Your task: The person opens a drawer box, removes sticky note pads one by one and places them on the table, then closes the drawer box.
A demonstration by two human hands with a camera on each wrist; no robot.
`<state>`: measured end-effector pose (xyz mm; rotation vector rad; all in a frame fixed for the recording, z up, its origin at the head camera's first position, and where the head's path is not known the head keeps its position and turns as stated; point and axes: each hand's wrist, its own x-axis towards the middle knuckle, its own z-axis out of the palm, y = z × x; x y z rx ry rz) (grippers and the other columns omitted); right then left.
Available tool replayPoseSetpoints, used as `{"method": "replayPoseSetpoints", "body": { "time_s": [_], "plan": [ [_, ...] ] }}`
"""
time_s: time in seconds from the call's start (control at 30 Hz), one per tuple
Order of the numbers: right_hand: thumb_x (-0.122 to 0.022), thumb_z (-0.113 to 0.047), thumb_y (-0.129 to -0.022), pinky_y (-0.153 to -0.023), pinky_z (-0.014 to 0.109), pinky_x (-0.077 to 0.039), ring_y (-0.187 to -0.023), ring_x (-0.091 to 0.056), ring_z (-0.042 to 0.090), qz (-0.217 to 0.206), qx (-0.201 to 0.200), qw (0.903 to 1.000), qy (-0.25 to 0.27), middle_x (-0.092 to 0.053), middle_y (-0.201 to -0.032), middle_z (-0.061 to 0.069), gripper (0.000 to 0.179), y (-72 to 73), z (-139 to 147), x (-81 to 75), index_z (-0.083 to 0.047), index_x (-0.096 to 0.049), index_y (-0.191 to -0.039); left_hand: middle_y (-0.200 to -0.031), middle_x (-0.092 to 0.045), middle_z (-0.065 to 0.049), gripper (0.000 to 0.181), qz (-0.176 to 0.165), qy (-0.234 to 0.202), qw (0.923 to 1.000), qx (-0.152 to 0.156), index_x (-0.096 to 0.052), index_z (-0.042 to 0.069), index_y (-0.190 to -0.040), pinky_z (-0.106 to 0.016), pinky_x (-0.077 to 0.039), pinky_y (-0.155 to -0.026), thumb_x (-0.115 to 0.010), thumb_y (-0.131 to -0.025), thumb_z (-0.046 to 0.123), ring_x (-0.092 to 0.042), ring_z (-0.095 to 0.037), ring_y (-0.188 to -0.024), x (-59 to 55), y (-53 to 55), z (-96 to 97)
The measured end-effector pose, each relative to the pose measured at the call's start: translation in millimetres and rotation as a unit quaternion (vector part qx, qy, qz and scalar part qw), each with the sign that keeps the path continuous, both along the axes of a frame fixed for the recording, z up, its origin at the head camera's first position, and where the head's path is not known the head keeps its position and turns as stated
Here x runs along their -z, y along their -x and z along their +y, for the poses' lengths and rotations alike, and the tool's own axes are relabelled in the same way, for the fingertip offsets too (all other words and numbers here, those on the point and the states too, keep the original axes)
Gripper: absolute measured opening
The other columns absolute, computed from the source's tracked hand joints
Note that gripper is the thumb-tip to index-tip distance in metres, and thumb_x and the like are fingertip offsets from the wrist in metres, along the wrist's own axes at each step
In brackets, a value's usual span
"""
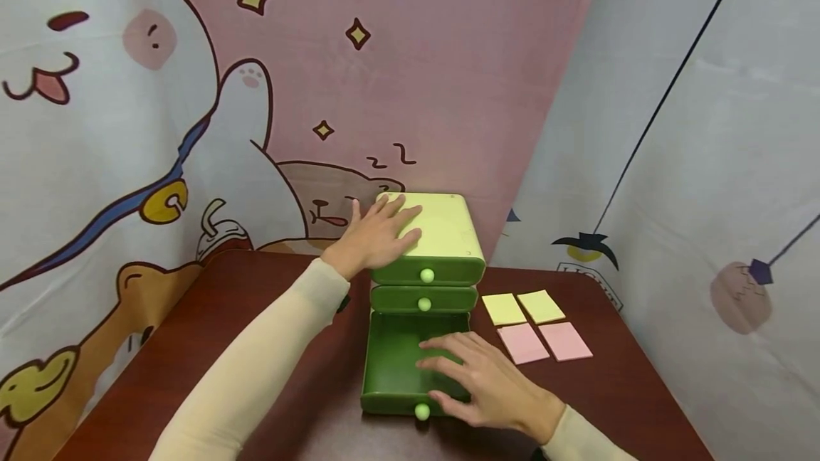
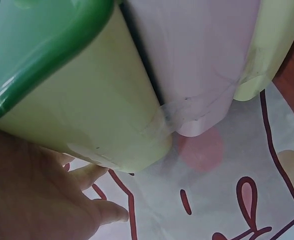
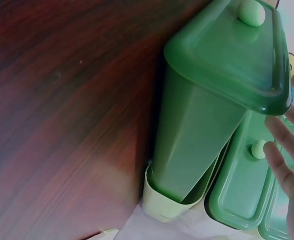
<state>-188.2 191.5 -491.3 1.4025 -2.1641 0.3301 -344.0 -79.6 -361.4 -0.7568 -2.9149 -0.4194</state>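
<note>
A small three-drawer cabinet with a pale yellow top and green drawer fronts stands on the table. Its bottom drawer is pulled far out, showing its green floor; the upper two are closed. My left hand rests on the left part of the cabinet top, fingers spread. In the left wrist view that hand lies along the yellow casing. My right hand hovers over the right side of the open drawer, fingers loosely bent and holding nothing. The right wrist view shows the drawer beside the fingers.
Two yellow sticky-note pads and two pink sticky-note pads lie right of the cabinet on the dark red-brown table. A cartoon-printed cloth hangs behind the table and along its sides.
</note>
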Motion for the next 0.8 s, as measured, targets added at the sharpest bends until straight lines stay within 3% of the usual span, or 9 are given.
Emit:
{"method": "replayPoseSetpoints", "body": {
  "time_s": [0.2, 0.5, 0.8],
  "plan": [
    [-0.089, -0.036, -0.1, -0.112, 0.04, -0.063, -0.133, -0.074, 0.017, 0.02, -0.044, 0.9987, -0.015, -0.071, -0.157, 0.0, 0.044, -1.8, -3.2, -0.2, -0.025, -0.079, -0.141, -0.198, -0.019, -0.004, 0.071, -0.001, -0.005, 1.0, 0.0, -0.032, 0.038, -0.186, -0.086, 0.003, -0.141, -0.032, -0.121, 0.068, -0.009, -0.038, -0.186, 0.5, -1.2, 0.2],
    [-0.097, -0.038, -0.094, -0.113, 0.04, -0.063, -0.135, -0.073, 0.018, 0.032, -0.071, 0.9958, -0.048, -0.071, -0.159, 0.006, 0.051, -1.2, -9.3, 5.2, -0.027, -0.078, -0.14, -0.198, -0.02, -0.004, 0.072, 0.0, -0.005, 1.0, 0.002, -0.031, 0.039, -0.186, -0.088, 0.001, -0.141, -0.029, -0.12, 0.069, -0.01, -0.039, -0.186, 0.9, -1.6, 1.0],
    [-0.091, -0.039, -0.1, -0.118, 0.037, -0.061, -0.144, -0.07, 0.014, 0.024, -0.104, 0.9911, -0.08, -0.065, -0.169, 0.006, 0.053, 3.8, -15.7, 9.4, -0.03, -0.075, -0.15, -0.199, -0.018, -0.004, 0.072, -0.004, -0.012, 0.9999, 0.002, -0.031, 0.039, -0.186, -0.087, 0.005, -0.14, -0.03, -0.12, 0.069, -0.008, -0.038, -0.186, 1.0, -1.4, -0.2]
  ]
}}
